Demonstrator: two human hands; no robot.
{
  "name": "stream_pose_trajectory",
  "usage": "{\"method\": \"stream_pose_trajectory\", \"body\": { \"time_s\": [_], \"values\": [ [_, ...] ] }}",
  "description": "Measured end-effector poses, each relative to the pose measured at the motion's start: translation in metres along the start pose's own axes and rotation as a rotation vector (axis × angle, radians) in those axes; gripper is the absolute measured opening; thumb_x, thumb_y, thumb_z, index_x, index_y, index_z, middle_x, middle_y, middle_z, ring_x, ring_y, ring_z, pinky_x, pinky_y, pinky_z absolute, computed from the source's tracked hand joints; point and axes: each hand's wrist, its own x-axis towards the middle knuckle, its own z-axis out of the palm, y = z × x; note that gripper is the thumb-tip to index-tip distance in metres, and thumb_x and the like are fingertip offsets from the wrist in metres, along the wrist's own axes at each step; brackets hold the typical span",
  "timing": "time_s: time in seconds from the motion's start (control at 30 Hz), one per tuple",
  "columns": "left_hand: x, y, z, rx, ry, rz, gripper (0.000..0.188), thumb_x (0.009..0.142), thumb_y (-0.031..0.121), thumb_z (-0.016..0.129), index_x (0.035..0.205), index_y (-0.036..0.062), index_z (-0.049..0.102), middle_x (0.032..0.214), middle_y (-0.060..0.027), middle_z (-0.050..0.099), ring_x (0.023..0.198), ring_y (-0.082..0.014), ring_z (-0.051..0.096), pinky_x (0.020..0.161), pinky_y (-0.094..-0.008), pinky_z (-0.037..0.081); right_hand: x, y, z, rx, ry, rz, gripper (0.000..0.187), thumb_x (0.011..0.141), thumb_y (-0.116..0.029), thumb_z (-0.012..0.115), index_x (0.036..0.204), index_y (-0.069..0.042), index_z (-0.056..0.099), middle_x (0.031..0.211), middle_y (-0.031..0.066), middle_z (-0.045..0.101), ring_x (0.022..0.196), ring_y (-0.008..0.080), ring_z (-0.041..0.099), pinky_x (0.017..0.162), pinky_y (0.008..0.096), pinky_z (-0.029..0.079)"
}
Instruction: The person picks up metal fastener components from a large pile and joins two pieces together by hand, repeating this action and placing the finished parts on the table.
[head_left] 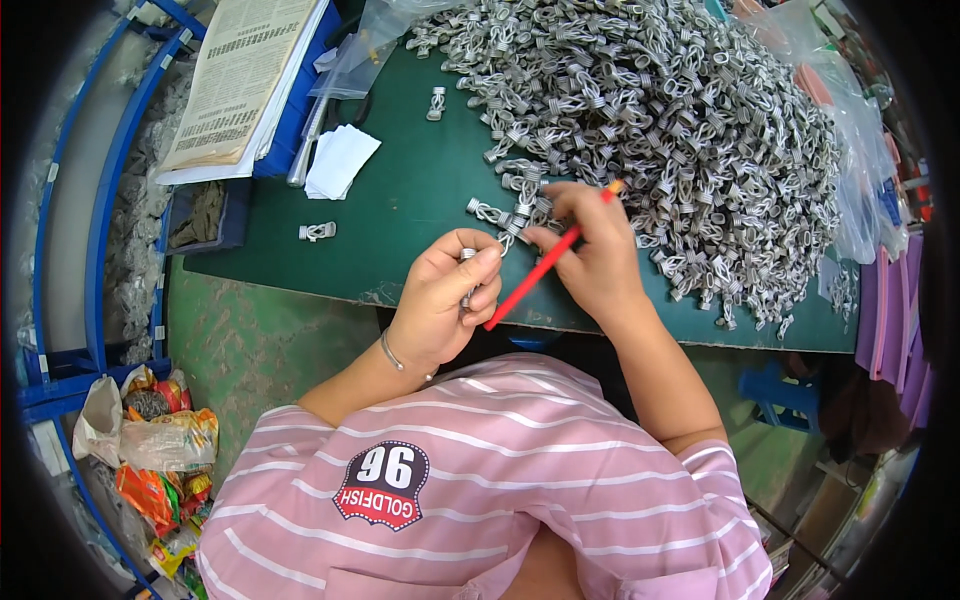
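My left hand (450, 290) is closed round small grey looped pieces with ribbed ends, one showing between thumb and forefinger and another below in the curled fingers. Across my right hand (595, 250) lies a slim red stick (535, 278) with a yellowish end, its lower end slanting toward my left hand. The right fingers are bent, with thumb and forefinger close to a few looped pieces (520, 208) at the pile's edge; whether they pinch one is unclear. A large pile of the same looped pieces (680, 130) covers the green table (400, 195) beyond my right hand.
Two single pieces, a far one (436, 104) and a near one (317, 232), lie on the table's left. White paper slips (342, 162) are beside a blue bin topped with printed sheets (240, 80). Clear plastic (855, 150) borders the pile. A blue stool (780, 398) stands below right.
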Motion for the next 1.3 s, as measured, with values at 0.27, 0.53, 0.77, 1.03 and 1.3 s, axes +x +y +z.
{"method": "stream_pose_trajectory", "body": {
  "time_s": [0.27, 0.53, 0.77, 1.03, 1.3],
  "values": [
    [0.001, -0.004, 0.011, 0.310, 0.078, -0.062, 0.032, 0.088, 0.012, 0.053, 0.116, -0.0019, 0.048, 0.080, -0.0100, 0.060, 0.047, -0.0043, 0.040, 0.038, -0.0161, 0.030, -0.018, -0.001, -0.008, 0.557, 0.111, 0.163, 0.020, 0.072, 0.007, 0.064, 0.073, -0.003, 0.047, 0.079, 0.0109, 0.061, 0.069, 0.0151, 0.058, 0.061, 0.0259, 0.047],
    [0.003, -0.007, 0.008, 0.384, 0.014, -0.043, 0.021, 0.076, -0.003, 0.063, 0.096, -0.0026, 0.057, 0.081, -0.0072, 0.060, 0.056, -0.0067, 0.049, 0.047, -0.0169, 0.038, -0.037, -0.011, -0.018, 0.711, 0.048, 0.231, 0.012, 0.083, 0.004, 0.054, 0.084, -0.003, 0.043, 0.092, 0.0155, 0.061, 0.070, 0.0129, 0.058, 0.062, 0.0224, 0.048],
    [0.004, -0.011, 0.010, 0.993, -0.071, 0.548, 0.025, 0.068, -0.003, 0.070, 0.090, -0.0018, 0.058, 0.089, -0.0073, 0.056, 0.078, -0.0109, 0.054, 0.068, -0.0217, 0.043, -0.048, -0.010, -0.023, 1.081, -0.048, 0.563, 0.015, 0.083, 0.004, 0.054, 0.086, -0.003, 0.041, 0.094, 0.0173, 0.058, 0.073, 0.0149, 0.060, 0.057, 0.0218, 0.050],
    [0.005, -0.013, 0.009, 0.939, -0.130, 0.603, 0.027, 0.068, -0.004, 0.070, 0.092, -0.0014, 0.058, 0.085, -0.0064, 0.055, 0.069, -0.0093, 0.052, 0.061, -0.0204, 0.043, -0.057, -0.003, -0.016, 0.977, 0.044, 0.356, 0.029, 0.073, 0.014, 0.060, 0.082, -0.005, 0.040, 0.096, 0.0167, 0.056, 0.087, 0.0173, 0.056, 0.072, 0.0271, 0.049],
    [0.001, -0.012, 0.009, 0.287, -0.005, -0.008, 0.021, 0.081, 0.005, 0.061, 0.101, -0.0015, 0.059, 0.077, -0.0039, 0.059, 0.057, -0.0067, 0.052, 0.048, -0.0175, 0.041, -0.050, -0.022, -0.019, 0.727, 0.107, 0.086, 0.039, 0.068, 0.010, 0.067, 0.087, -0.005, 0.036, 0.095, 0.0173, 0.054, 0.080, 0.0165, 0.056, 0.064, 0.0250, 0.050]
  ]
}}
